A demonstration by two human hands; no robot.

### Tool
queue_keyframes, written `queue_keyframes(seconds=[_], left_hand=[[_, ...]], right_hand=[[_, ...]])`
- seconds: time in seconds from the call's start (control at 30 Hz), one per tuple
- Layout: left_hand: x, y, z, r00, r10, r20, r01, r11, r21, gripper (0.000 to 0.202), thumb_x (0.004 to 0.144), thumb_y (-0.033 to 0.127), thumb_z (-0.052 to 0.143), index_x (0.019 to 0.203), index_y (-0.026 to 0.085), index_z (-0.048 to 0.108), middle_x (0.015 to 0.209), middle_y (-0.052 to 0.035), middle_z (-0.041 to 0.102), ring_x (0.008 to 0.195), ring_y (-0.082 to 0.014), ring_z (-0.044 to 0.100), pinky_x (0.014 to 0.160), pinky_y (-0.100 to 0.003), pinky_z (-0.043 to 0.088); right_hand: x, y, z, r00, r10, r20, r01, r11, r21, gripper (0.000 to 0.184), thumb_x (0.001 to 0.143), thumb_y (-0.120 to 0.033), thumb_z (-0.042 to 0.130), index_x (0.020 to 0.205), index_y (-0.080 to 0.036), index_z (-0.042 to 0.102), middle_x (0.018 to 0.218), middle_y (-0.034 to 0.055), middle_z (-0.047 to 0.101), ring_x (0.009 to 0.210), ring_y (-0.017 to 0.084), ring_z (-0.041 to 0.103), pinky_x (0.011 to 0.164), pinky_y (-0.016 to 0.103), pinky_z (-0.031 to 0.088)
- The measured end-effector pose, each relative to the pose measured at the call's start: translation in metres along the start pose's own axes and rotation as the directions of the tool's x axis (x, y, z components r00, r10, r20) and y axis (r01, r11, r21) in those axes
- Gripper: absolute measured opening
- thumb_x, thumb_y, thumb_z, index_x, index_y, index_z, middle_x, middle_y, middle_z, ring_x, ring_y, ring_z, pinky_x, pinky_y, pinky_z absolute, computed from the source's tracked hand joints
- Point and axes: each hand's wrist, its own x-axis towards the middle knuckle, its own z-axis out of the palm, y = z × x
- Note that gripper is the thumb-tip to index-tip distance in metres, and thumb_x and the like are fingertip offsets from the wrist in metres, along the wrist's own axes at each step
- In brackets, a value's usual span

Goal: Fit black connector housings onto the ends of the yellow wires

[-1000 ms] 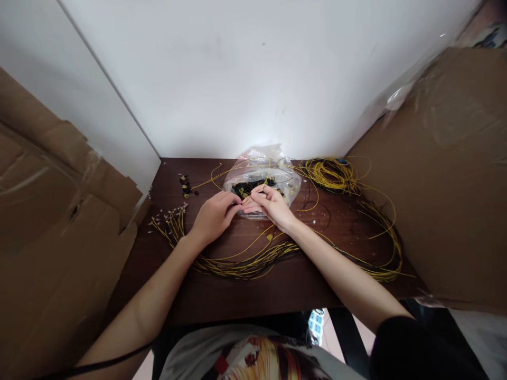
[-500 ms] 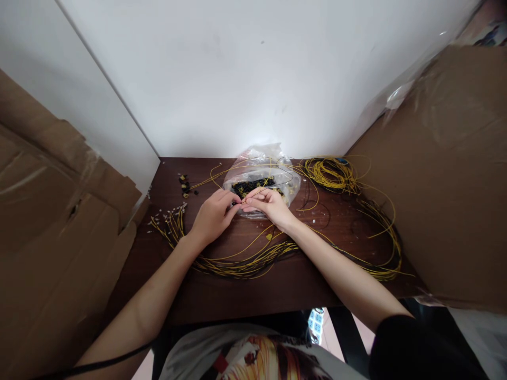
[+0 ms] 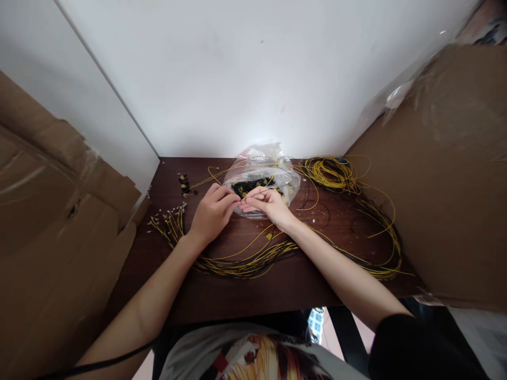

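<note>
My left hand (image 3: 213,212) and my right hand (image 3: 268,206) meet fingertip to fingertip over the dark wooden table (image 3: 237,290), just in front of a clear plastic bag (image 3: 261,171) of small black parts. Both hands are pinched closed. The right hand pinches a thin yellow wire (image 3: 257,240) that trails back toward me. The left fingertips pinch something tiny at the wire's end, too small to name. A long bundle of yellow wires (image 3: 237,265) lies under my wrists.
A coil of yellow wires (image 3: 330,173) sits at the back right, with more wire looping along the right edge (image 3: 390,248). A few small black pieces (image 3: 184,184) lie at the back left. Cardboard sheets (image 3: 51,221) (image 3: 447,174) stand on both sides, against a white wall.
Both hands stayed pinched together at the bag. The left fingers shifted slightly up and forward; the right hand barely moved.
</note>
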Motion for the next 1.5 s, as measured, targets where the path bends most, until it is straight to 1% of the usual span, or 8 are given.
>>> queue_keyframes(seconds=[0.33,0.6,0.9,1.03,1.2,1.3,1.4,1.5], left_hand=[[0.0005,0.0021,-0.0062,0.983,0.179,-0.029,-0.171,0.967,0.187,0.011,0.082,0.013,0.054,0.084,0.018,0.064,0.082,-0.0058,0.061,0.078,-0.017,0.041,0.068,-0.029,0.044],[0.0028,0.0075,-0.0096,0.965,0.256,-0.066,-0.237,0.948,0.211,0.008,0.079,0.015,0.059,0.083,0.02,0.064,0.081,-0.0059,0.06,0.079,-0.0176,0.041,0.07,-0.031,0.044],[0.0039,0.0095,-0.0083,0.967,0.252,-0.029,-0.24,0.948,0.211,0.006,0.08,0.021,0.059,0.082,0.02,0.065,0.078,-0.0051,0.059,0.078,-0.0175,0.042,0.069,-0.032,0.041],[0.0036,0.0076,-0.0077,0.974,0.224,-0.018,-0.217,0.959,0.182,0.008,0.081,0.024,0.058,0.082,0.02,0.065,0.078,-0.0053,0.059,0.077,-0.0174,0.042,0.069,-0.032,0.041],[0.0031,0.0053,-0.0047,0.979,0.195,0.053,-0.201,0.968,0.153,0.013,0.083,0.026,0.055,0.085,0.018,0.065,0.078,-0.0053,0.058,0.075,-0.0163,0.044,0.071,-0.032,0.041],[0.0026,0.0042,-0.0032,0.981,0.183,0.07,-0.191,0.971,0.145,0.014,0.084,0.026,0.054,0.086,0.017,0.065,0.078,-0.0055,0.058,0.074,-0.0163,0.045,0.07,-0.031,0.042],[0.0019,0.0032,-0.0029,0.985,0.153,0.076,-0.162,0.979,0.122,0.014,0.084,0.025,0.053,0.087,0.017,0.064,0.078,-0.0055,0.059,0.074,-0.0165,0.046,0.07,-0.031,0.043],[0.0013,0.0031,-0.0032,0.987,0.115,0.113,-0.126,0.988,0.091,0.015,0.085,0.025,0.052,0.088,0.016,0.063,0.079,-0.0055,0.06,0.075,-0.0167,0.047,0.07,-0.03,0.043]], right_hand=[[-0.0003,0.0022,-0.0005,1.0,-0.016,0.021,0.016,1.0,-0.004,0.025,0.064,-0.027,0.075,0.076,-0.013,0.059,0.069,0.0042,0.071,0.067,0.015,0.068,0.068,0.029,0.057],[0.0,0.0019,-0.0013,1.0,-0.019,0.016,0.019,1.0,-0.01,0.023,0.063,-0.027,0.075,0.075,-0.013,0.059,0.063,-0.0001,0.068,0.062,0.012,0.067,0.068,0.028,0.057],[0.0009,0.002,-0.0021,1.0,-0.002,0.015,0.002,1.0,-0.017,0.023,0.063,-0.027,0.075,0.074,-0.014,0.06,0.063,-0.0017,0.066,0.06,0.01,0.065,0.066,0.025,0.057],[-0.0001,0.0006,-0.0012,1.0,0.004,0.012,-0.004,1.0,-0.013,0.024,0.062,-0.028,0.075,0.075,-0.014,0.06,0.063,-0.0012,0.066,0.06,0.011,0.065,0.066,0.025,0.057],[-0.001,-0.0013,0.0005,1.0,-0.003,-0.015,0.002,1.0,-0.023,0.026,0.06,-0.029,0.077,0.074,-0.014,0.06,0.06,-0.0026,0.064,0.058,0.01,0.064,0.065,0.025,0.056],[-0.001,-0.001,0.0008,1.0,-0.008,-0.022,0.007,1.0,-0.028,0.028,0.06,-0.03,0.077,0.074,-0.014,0.059,0.06,-0.0032,0.063,0.059,0.01,0.064,0.065,0.026,0.056],[-0.001,-0.0003,0.0004,1.0,-0.013,-0.017,0.012,0.999,-0.038,0.029,0.06,-0.032,0.077,0.075,-0.014,0.059,0.063,-0.0021,0.064,0.061,0.011,0.064,0.066,0.027,0.056],[-0.0011,0.0,0.0,1.0,-0.025,-0.013,0.024,0.998,-0.05,0.029,0.061,-0.033,0.076,0.075,-0.014,0.059,0.064,-0.0017,0.065,0.062,0.011,0.064,0.066,0.027,0.056]])
